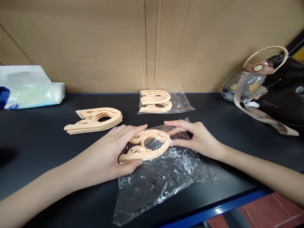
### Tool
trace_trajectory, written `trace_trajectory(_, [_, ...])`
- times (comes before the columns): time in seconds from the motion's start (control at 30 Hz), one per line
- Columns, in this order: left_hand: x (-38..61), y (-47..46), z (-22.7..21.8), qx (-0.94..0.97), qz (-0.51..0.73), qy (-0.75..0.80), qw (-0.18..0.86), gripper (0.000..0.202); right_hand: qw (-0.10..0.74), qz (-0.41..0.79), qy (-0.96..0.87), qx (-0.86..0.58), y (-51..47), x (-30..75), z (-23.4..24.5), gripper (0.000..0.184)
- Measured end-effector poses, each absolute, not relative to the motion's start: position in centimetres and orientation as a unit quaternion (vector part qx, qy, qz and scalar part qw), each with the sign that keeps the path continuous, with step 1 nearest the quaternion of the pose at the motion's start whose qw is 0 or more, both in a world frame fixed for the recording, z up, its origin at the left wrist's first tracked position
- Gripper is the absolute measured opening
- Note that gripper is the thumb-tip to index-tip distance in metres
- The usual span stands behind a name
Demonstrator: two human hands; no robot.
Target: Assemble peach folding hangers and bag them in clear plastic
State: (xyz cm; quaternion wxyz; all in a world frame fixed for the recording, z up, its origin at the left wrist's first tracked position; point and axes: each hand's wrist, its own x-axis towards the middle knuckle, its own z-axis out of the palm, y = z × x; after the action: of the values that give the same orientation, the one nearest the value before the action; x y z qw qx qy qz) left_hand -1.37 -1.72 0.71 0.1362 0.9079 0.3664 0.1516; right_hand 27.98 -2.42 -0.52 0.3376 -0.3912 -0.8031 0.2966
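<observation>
My left hand grips a small stack of peach plastic folding hangers from the left, thumb below and fingers over the top. My right hand pinches the mouth of a clear plastic bag against the right end of that stack. The bag lies crumpled on the black table, spreading toward the front edge. The hangers rest partly on the bag; I cannot tell whether they are inside it.
A loose stack of the same hangers lies to the left, and a bagged stack sits behind. A tissue pack is at far left. A clear bottle with strap and a black bag are at right. Cardboard wall behind.
</observation>
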Motion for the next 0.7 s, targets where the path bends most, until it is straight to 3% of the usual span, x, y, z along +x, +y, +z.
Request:
trace_trajectory(0.3, [-1.5,-1.2,0.7,0.928,0.146,0.332,0.084,0.073,0.338,0.207,-0.831,-0.389,-2.5,28.0,-0.7,0.054])
trace_trajectory(0.53, [-1.3,-1.1,0.1,0.919,0.166,0.341,0.108,0.069,0.335,0.2,-0.821,-0.416,-2.4,28.7,-0.4,0.057])
trace_trajectory(0.7, [-1.7,-0.8,-0.2,0.943,0.119,0.298,0.092,0.091,0.334,0.199,-0.818,-0.424,-2.4,29.4,0.1,0.055])
